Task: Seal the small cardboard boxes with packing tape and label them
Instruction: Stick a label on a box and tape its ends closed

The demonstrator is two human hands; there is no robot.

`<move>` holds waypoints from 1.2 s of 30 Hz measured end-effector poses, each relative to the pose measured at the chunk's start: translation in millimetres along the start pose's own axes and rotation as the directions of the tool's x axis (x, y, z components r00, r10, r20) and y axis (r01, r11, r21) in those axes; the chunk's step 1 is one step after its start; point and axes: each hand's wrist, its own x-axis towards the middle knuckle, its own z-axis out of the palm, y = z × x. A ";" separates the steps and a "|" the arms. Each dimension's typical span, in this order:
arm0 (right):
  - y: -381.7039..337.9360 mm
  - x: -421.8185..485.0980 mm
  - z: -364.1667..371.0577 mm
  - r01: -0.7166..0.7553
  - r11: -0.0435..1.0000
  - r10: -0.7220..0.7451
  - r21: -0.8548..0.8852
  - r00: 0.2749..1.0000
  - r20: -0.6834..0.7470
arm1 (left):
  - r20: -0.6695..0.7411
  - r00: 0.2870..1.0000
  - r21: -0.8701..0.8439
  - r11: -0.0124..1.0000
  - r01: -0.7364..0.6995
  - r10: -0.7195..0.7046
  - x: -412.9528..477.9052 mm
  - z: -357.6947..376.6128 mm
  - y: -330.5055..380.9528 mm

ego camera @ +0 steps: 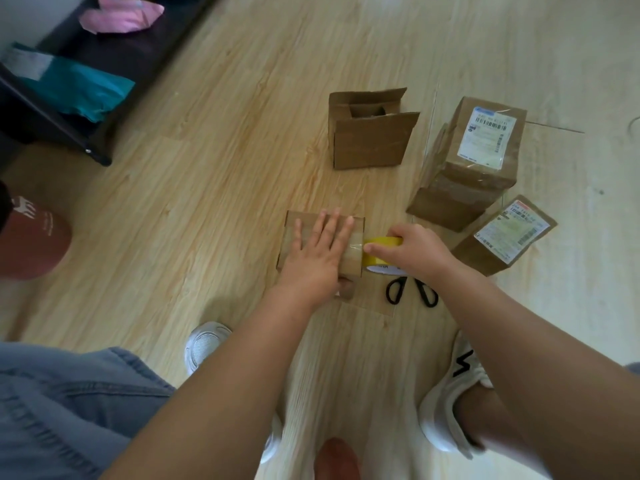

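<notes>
Item: box (308, 216), frame centre. Press your left hand (318, 252) flat on it (fingers straight); your right hand (417, 251), gripping the tape (379, 253), should pull level and taut.

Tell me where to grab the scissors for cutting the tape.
Take the scissors by their black handle loops, coming from the near side. The loops lie spread apart on the floor, pointing toward you; the blades run away, hidden under the right hand and tape roll.
</notes>
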 end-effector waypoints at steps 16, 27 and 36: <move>-14.9 22.8 13.6 0.042 0.993 -0.038 0.107 0.999 -0.034 | -0.071 0.982 -0.026 0.985 0.172 -0.173 -5.2 7.5 -0.8; 13.6 14.0 16.8 -0.159 0.806 0.146 0.570 0.987 0.069 | -0.255 0.940 -0.216 0.961 0.172 -0.226 1.4 7.4 -8.5; -3.5 25.0 24.6 -0.107 0.953 0.114 0.283 0.993 -0.010 | -0.218 0.947 -0.121 0.969 0.215 -0.238 1.9 11.1 -6.8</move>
